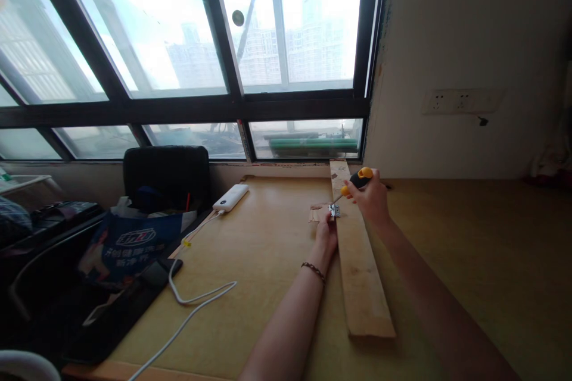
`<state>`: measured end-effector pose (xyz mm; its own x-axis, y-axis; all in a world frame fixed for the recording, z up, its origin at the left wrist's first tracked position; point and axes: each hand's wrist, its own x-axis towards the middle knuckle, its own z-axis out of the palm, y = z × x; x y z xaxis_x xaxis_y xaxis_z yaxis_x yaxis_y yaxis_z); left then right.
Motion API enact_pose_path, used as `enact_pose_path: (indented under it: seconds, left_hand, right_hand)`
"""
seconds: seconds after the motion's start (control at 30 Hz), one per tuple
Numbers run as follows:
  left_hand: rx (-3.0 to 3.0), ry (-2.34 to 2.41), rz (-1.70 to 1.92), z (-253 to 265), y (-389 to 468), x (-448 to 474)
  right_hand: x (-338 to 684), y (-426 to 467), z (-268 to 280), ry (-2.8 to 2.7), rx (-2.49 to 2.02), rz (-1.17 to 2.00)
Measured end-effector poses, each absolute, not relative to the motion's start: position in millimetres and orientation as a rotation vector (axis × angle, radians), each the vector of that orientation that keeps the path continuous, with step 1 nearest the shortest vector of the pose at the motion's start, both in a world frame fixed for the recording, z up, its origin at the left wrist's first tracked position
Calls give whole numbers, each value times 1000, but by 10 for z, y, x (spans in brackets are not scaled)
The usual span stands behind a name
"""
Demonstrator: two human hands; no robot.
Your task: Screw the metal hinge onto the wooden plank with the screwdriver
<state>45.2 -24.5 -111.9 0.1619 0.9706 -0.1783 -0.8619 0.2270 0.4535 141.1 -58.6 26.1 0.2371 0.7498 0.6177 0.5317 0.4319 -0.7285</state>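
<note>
A long wooden plank [361, 274] lies on the table, its far end towards the window. A metal hinge [334, 210] sits across the plank's left edge and a small wooden piece [318, 212] beside it. My left hand [327, 233] is closed at the small piece and the hinge, with its fingers partly hidden. In my right hand [372, 197] is a yellow and black screwdriver [360, 178], gripped by its handle and tilted. Its shaft points down and left to the hinge. Whether the tip sits in a screw is too small to tell.
A white power bank [231, 197] with a white cable [196, 303] rests on the table's left side. Left of the table are a black chair [166, 175] and a blue bag [129, 247]. A window [286, 24] and a wall socket [462, 101] are behind.
</note>
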Motion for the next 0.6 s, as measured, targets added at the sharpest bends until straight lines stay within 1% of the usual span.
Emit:
enact_pose_path:
  seconds: [0.1,0.23,0.3,0.37,0.5,0.6]
  left_hand:
    - [262,484,1340,-1122,-237,444]
    - [242,484,1352,-1105,-240,438]
    - [246,493,1358,-1095,-246,439]
    - [260,506,1356,-1090,-251,440]
    - [265,504,1343,-1098,-256,439]
    - [307,510,1387,-1113,-250,440]
  right_hand:
    - [1408,-561,250,-1374,-1126,499]
    - [1450,-526,259,-1395,-1060,645]
    - [1467,-532,274,-1438,-1064,657]
    - [1470,-554,289,-1477,-1117,561]
    - [1447,-587,284,-1470,-1264,179]
    - [1441,-565,245,-1439,-1287,94]
